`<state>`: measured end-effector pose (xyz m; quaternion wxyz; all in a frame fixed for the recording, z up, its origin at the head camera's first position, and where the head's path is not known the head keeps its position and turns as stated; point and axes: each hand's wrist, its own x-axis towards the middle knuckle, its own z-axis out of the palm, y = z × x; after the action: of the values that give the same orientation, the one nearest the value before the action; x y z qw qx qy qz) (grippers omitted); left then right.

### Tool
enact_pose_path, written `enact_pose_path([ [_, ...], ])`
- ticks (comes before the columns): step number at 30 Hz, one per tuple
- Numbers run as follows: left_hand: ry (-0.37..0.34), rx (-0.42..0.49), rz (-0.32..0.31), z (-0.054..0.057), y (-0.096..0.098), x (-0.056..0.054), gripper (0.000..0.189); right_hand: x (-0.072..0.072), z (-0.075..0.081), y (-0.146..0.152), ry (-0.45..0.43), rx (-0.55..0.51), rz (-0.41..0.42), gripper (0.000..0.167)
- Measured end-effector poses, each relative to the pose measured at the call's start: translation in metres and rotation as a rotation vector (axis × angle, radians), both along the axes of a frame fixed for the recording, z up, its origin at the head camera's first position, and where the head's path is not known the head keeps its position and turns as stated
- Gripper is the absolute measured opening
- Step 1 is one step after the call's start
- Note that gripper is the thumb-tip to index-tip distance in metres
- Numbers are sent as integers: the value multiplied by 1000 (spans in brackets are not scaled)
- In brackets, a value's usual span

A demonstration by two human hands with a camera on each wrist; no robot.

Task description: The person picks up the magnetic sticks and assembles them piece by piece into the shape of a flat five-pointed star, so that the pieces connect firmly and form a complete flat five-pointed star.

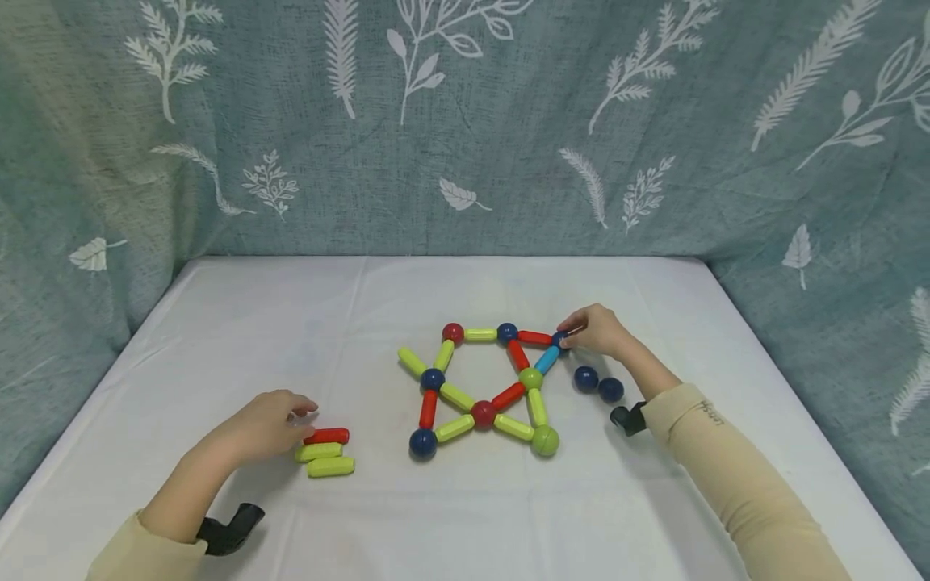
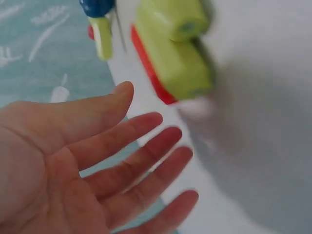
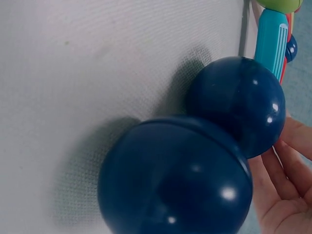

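Observation:
My right hand (image 1: pixel 599 331) pinches a dark blue ball (image 1: pixel 559 340) at the far right corner of a flat frame of rods and balls. A red rod (image 1: pixel 535 338) and a light blue rod (image 1: pixel 547 360) meet this ball. In the right wrist view, the near loose blue balls (image 3: pixel 175 180) hide it and part of the hand. My left hand (image 1: pixel 265 428) hovers with spread, relaxed fingers beside a loose red rod (image 1: pixel 327 436) and two yellow-green rods (image 1: pixel 330 467). Its palm holds nothing in the left wrist view.
Two loose dark blue balls (image 1: pixel 585 379) lie between the frame and my right wrist. The frame's other joints include a red ball (image 1: pixel 483 414) and a green ball (image 1: pixel 545 440). One yellow-green rod (image 1: pixel 412 361) sticks out at its left. A patterned curtain (image 1: pixel 465 129) hangs behind the white table (image 1: pixel 291 298).

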<state>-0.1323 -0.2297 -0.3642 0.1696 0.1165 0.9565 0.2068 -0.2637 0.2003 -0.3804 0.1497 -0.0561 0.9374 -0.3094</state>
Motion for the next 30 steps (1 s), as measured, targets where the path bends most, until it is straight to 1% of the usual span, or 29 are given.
enact_pose_path([
  [3, -17, 39, 26, -6, -7, 1, 24, 0, 0, 0, -3, -4, -12, 29],
  [9, -10, 49, 33, -15, -11, 1, 14, -1, -1, -1, -11, -1, -21, 29],
  [14, -11, 60, 28, -17, -10, 0, 12, 0, 0, 0, -7, 0, -31, 29],
  [18, 21, 78, 25, -17, -6, -3, 11, 1, -1, 0, 1, 2, -32, 29],
  [20, 37, 98, 23, -15, -3, -6, 12, 1, -1, 0, 3, 5, -31, 29],
  [24, 87, 143, 21, -8, 3, -18, 13, 2, 0, 0, 3, 8, -28, 28],
  [28, 162, 175, 25, -4, 12, -38, 13, 3, 0, 0, 7, 3, -27, 28],
  [30, 174, 184, 36, -2, 19, -50, 14, 3, -1, 0, 9, 1, -29, 28],
])
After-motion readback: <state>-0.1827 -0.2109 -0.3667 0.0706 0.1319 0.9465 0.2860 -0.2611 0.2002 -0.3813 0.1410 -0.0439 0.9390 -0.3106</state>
